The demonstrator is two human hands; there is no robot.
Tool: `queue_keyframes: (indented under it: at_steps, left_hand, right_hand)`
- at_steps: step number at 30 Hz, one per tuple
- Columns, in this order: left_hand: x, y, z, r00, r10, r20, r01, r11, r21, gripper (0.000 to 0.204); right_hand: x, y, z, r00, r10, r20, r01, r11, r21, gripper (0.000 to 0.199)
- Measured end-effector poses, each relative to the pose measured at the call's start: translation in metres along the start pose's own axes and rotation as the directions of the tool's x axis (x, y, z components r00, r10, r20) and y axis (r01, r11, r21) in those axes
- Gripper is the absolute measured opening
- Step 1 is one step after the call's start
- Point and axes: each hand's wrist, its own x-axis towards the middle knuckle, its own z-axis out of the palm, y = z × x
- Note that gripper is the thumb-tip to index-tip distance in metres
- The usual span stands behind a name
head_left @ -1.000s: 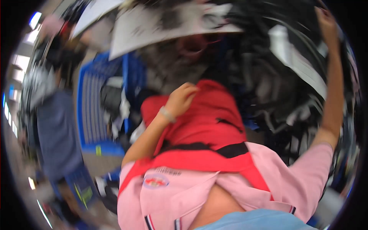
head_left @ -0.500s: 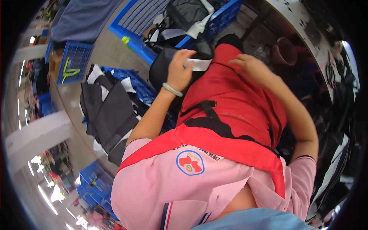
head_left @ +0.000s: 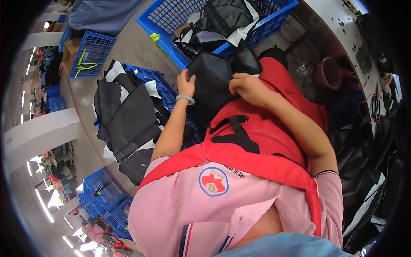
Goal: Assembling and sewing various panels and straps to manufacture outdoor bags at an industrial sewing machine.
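Note:
A black sewn fabric piece (head_left: 209, 75) is spread in front of me beside my red apron (head_left: 257, 124), below the rim of a blue basket. My left hand (head_left: 186, 85), with a pale bangle on the wrist, grips its left edge between thumb and fingers. On its right edge, the curled fingers of my right hand (head_left: 251, 89) pinch the material. Just beyond the right hand, a smaller black flap (head_left: 247, 61) hangs near the basket; whether it joins the held piece I cannot tell.
A blue plastic basket (head_left: 168, 42) ahead contains black and white fabric pieces. Left of me, black panels (head_left: 124, 115) are heaped over another blue basket (head_left: 160, 90). At the right are a worktable (head_left: 332, 28) and a reddish bucket (head_left: 329, 73). More blue crates (head_left: 100, 188) stand farther left.
My right hand has come left from above the apron onto the black piece. The left hand has shifted left to its edge. The white strip it was touching is no longer showing there.

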Motion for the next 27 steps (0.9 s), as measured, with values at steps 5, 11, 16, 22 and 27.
queue_keyframes:
  at_steps: [5, 11, 16, 22, 27]
  left_hand:
    - [0.057, 0.001, -0.073, 0.988, 0.15, 0.038, -0.148, 0.988, -0.047, 0.054]
    - [0.024, 0.136, -0.115, 0.685, 0.005, 0.728, 0.39, 0.842, -0.373, 0.054]
    - [-0.05, 0.257, -0.13, 0.488, 0.36, 0.795, 0.191, 0.845, -0.5, 0.05]
    - [-0.092, 0.324, -0.039, 0.025, 0.713, 0.701, -0.507, 0.613, -0.606, 0.03]
    - [-0.132, 0.327, 0.002, -0.109, 0.646, 0.756, -0.585, 0.573, -0.574, 0.021]
  right_hand:
    - [-0.031, -0.068, -0.105, 0.991, -0.109, -0.082, 0.103, 0.992, -0.073, 0.018]
    - [-0.095, -0.087, -0.148, 0.973, 0.137, -0.185, -0.152, 0.986, -0.074, 0.023]
    - [-0.155, 0.009, -0.149, 0.841, 0.315, -0.441, -0.296, 0.949, 0.112, 0.018]
    - [-0.17, 0.027, -0.143, 0.719, 0.334, -0.61, -0.444, 0.895, -0.034, 0.017]
    - [-0.113, -0.063, -0.166, 0.682, 0.282, -0.674, -0.309, 0.947, 0.084, 0.014]
